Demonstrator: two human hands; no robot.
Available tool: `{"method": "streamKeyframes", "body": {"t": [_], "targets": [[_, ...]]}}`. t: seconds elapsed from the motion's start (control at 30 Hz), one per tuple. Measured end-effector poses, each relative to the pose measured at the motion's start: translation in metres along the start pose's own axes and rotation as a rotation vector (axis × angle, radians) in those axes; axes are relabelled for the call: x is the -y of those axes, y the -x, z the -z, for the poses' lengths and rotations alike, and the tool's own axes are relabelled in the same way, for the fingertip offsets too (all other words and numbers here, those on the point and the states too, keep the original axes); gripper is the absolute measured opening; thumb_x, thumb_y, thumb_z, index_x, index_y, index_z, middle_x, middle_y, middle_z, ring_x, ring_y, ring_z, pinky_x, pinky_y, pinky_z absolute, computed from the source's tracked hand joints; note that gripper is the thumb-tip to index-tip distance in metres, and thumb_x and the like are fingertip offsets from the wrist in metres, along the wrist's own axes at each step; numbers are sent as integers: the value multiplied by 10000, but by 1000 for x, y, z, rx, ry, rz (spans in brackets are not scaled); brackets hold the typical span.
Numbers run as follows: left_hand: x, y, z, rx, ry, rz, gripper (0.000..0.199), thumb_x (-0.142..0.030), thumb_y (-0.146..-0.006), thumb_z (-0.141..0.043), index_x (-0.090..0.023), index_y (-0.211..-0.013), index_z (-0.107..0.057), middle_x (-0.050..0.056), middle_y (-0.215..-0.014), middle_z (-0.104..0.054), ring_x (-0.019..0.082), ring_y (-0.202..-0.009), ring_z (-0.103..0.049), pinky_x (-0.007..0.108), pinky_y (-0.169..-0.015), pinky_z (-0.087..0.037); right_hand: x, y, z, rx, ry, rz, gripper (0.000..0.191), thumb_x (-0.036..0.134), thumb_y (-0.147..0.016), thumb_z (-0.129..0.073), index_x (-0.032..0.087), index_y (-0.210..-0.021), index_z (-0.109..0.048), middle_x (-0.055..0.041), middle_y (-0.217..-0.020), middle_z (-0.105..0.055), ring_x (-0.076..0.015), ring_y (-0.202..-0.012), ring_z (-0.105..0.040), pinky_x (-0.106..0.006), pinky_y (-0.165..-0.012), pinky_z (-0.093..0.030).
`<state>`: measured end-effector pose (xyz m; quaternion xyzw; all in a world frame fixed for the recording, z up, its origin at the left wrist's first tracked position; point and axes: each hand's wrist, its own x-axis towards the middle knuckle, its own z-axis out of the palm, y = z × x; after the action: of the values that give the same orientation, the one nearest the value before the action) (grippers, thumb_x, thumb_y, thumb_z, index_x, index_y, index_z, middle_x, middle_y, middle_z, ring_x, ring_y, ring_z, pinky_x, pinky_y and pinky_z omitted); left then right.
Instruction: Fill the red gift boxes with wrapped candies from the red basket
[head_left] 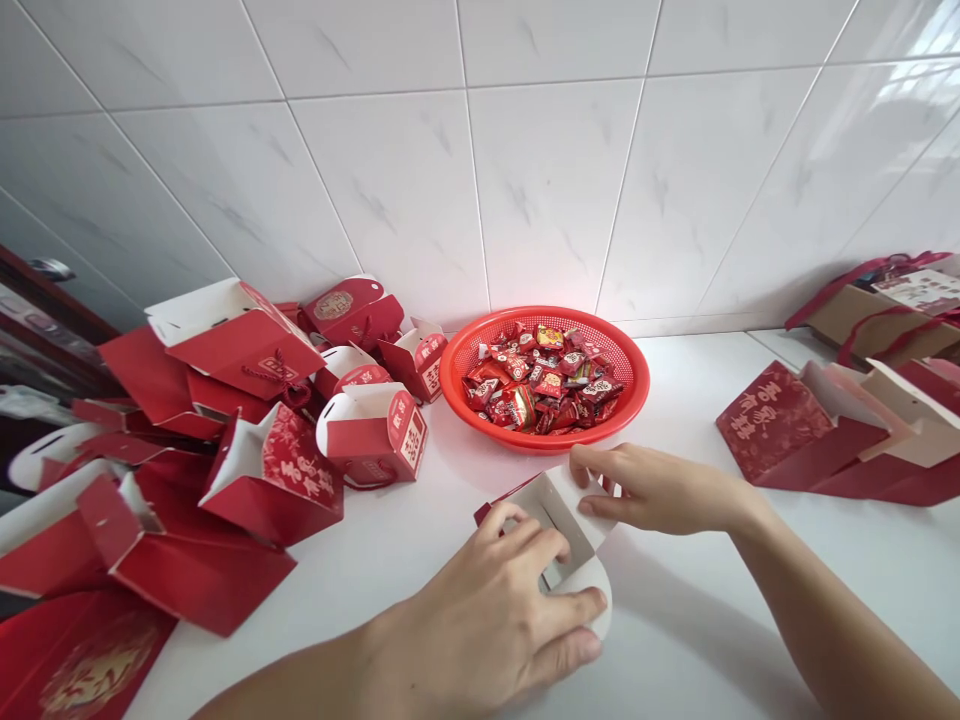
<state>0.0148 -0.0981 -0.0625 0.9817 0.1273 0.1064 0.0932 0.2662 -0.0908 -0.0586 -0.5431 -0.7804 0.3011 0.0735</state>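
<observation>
A small open box [555, 500], white inside and red outside, sits on the white counter in front of the basket. My left hand [510, 600] grips its near side, with some fingers reaching over the edge into the box and the thumb by the rounded white flap. My right hand [637, 487] pinches a white flap on the box's right side between thumb and fingers. Just behind the box, a red plastic basket [457, 400] holds many wrapped candies [547, 380].
Several red boxes [255, 480] are heaped at the left on the counter [405, 560]. Open red boxes [832, 430] stand at the right, with a brown bag [855, 318] behind them. A tiled wall [555, 200] rises behind the basket.
</observation>
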Motion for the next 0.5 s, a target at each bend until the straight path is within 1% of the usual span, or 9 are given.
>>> {"method": "streamKeyframes", "body": {"t": [0.07,0.13,0.2,0.27,0.3,0.37,0.43,0.5], "targets": [[-2,-1,-2,-1,33,26,223,-329,-1080,-496,-265,-1060,-708,21,-915,-658,199,-886,-599,373,-894,-432,2,0,2,67,13,-31,56,303,-989,-564,253,-997,-542,-1,-824,-685,-194,-696,-634,-290,-612,-429],[-6,-2,-5,4,47,71,192,-294,-1063,-530,-251,-1029,-714,27,-938,-669,205,-921,-612,385,-918,-445,4,0,4,124,14,-63,153,402,-1019,-527,249,-1022,-530,-17,-860,-688,-210,-736,-640,-304,-641,-437],[-10,-3,-7,23,22,157,157,-329,-1020,-614,-241,-1099,-717,58,-1015,-679,242,-988,-620,431,-963,-469,7,0,4,156,21,-80,266,510,-1029,-504,244,-1032,-514,-36,-910,-697,-227,-769,-643,-322,-673,-444],[-14,-5,-7,71,-15,288,320,-404,-947,-720,-209,-1200,-699,114,-1109,-670,303,-1067,-618,493,-984,-498,10,0,1,160,59,-83,344,582,-1015,-522,240,-1033,-494,-56,-982,-709,-241,-790,-647,-341,-703,-447],[-14,-6,-5,105,-29,360,396,-429,-908,-764,-189,-1214,-694,143,-1154,-659,334,-1102,-614,520,-984,-512,11,0,-2,158,95,-84,379,611,-999,-546,239,-1037,-487,-66,-1013,-714,-252,-802,-652,-350,-716,-445],[-14,-8,1,173,-38,473,461,-451,-850,-820,-157,-1183,-698,199,-1267,-623,390,-1187,-597,557,-986,-531,14,-1,-7,157,185,-95,448,666,-972,-571,233,-1049,-487,-82,-1028,-721,-280,-817,-661,-369,-730,-436],[-11,-9,7,219,-29,538,531,-446,-806,-860,-135,-1202,-691,255,-1416,-546,442,-1300,-545,585,-1020,-527,17,0,-12,167,263,-114,507,715,-964,-548,223,-1076,-504,-90,-993,-725,-310,-824,-668,-381,-730,-423],[-7,-10,12,242,-2,565,713,-434,-773,-887,-132,-1363,-626,289,-1546,-436,477,-1412,-459,603,-1071,-505,18,0,-15,175,305,-126,533,727,-980,-502,212,-1120,-519,-90,-967,-726,-322,-818,-673,-380,-719,-409]]}}
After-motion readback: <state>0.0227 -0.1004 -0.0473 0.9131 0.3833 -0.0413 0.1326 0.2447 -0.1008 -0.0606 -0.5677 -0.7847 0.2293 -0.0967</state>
